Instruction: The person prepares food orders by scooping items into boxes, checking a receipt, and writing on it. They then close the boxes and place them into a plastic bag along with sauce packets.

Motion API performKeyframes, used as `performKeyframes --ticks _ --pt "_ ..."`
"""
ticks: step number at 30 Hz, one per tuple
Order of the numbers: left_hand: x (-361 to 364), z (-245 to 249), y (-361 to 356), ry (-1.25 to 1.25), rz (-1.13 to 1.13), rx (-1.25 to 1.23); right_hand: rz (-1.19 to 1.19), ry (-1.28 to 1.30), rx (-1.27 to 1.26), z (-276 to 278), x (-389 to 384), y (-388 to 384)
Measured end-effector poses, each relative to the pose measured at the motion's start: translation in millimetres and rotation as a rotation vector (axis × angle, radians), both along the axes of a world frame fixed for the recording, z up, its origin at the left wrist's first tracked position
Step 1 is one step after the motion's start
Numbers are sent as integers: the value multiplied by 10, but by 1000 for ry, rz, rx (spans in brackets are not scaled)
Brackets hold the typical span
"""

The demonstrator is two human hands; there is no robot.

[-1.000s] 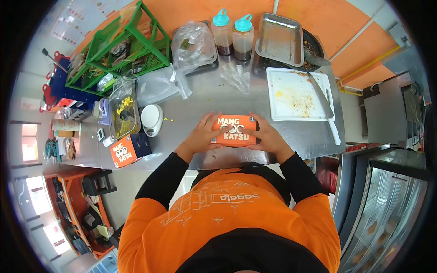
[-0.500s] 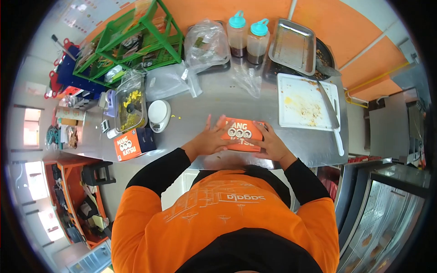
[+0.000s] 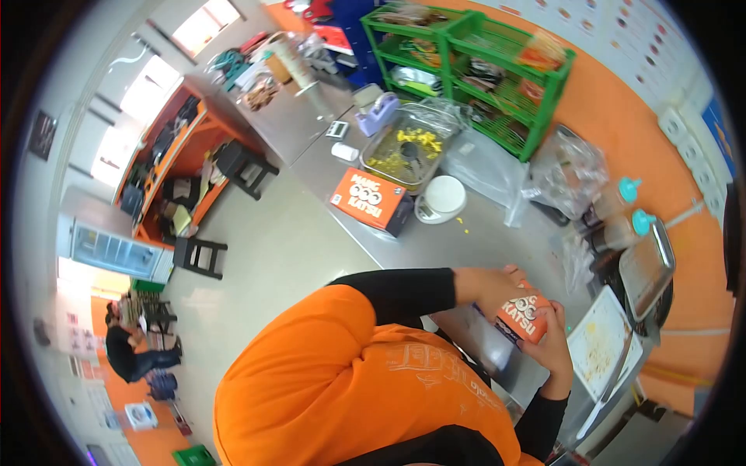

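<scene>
My left hand (image 3: pixel 496 289) lies along the upper left side of an orange "Mang Katsu" food box (image 3: pixel 522 317), its fingers reaching over the top. My right hand (image 3: pixel 553 346) wraps the box's right side, fingers bent over the lid. The box is closed, and its dark side shows on the lower left. Both hands grip it over the near edge of the steel table (image 3: pixel 497 248). A second orange box (image 3: pixel 367 196) of the same kind stands farther left, beside a white round kitchen scale (image 3: pixel 444 198).
A steel tray of yellow pieces (image 3: pixel 388 165) sits behind the second box. Green racks (image 3: pixel 497 109) line the wall. On the right are squeeze bottles (image 3: pixel 618 233), a white cutting board (image 3: pixel 594 338) and a knife (image 3: pixel 616 373). Far left, a person (image 3: pixel 124 349) sits near stools.
My view has swung left, showing more of the room. The box, flat between spread hands before, is now gripped and turned, with its dark side showing.
</scene>
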State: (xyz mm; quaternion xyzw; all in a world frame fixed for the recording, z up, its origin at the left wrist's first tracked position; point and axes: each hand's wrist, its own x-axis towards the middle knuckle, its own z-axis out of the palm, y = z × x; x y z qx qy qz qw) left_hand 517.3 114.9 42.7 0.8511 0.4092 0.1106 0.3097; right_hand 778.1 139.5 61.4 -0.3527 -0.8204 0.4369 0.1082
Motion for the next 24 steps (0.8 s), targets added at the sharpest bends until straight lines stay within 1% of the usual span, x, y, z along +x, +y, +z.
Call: performKeyframes --ticks 1,2,3,4,6,7,8,10,11,12,13,14,16,18,20,21,23,24 --pt "-212 81 -118 -28 8 29 61 18 24 163 -219 11" --pt "-488 329 -317 -38 136 -36 118 37 46 323 -486 10" --pt "-785 534 -475 -26 167 10 169 56 69 439 -778 -6" --pt "-1094 725 -624 -15 195 56 214 120 51 492 -1105 -30" --pt "-1707 1117 -973 54 377 34 301 223 53 569 -1820 -74" --pt "-2002 1248 -1098 44 457 -39 343 262 76 594 -2184 -91" --pt "-2298 1299 -1211 115 523 -38 369 291 87 601 -2536 -113" --pt "-2831 1316 -1361 157 579 19 407 344 114 557 -3160 -178" --pt "-3070 1271 -1397 174 600 46 386 322 113 510 -3372 -230" --pt "-3284 1126 -1405 146 611 81 360 297 110 460 -3562 -270" --pt "-3476 973 -1400 121 574 93 329 269 107 395 -3750 -305" --pt "-3630 806 -1376 92 538 111 324 250 118 237 -3847 -322" --pt "-3842 541 -1361 4 460 157 301 265 149 144 -3936 -360" --pt "-3937 588 -1465 49 579 157 235 276 164 1 -3808 -435" --pt "-3998 434 -1576 -319 784 -46 -229 555 -356 -131 -3724 -645" --pt "-4029 114 -1592 -712 921 -245 -457 700 -609 -189 -3722 -711" --pt "-4109 -556 -1602 -1257 869 -667 -480 566 -900 -472 -3622 -761" --pt "-4100 -830 -1595 -1400 681 -882 -482 488 -1046 -628 -3615 -820"
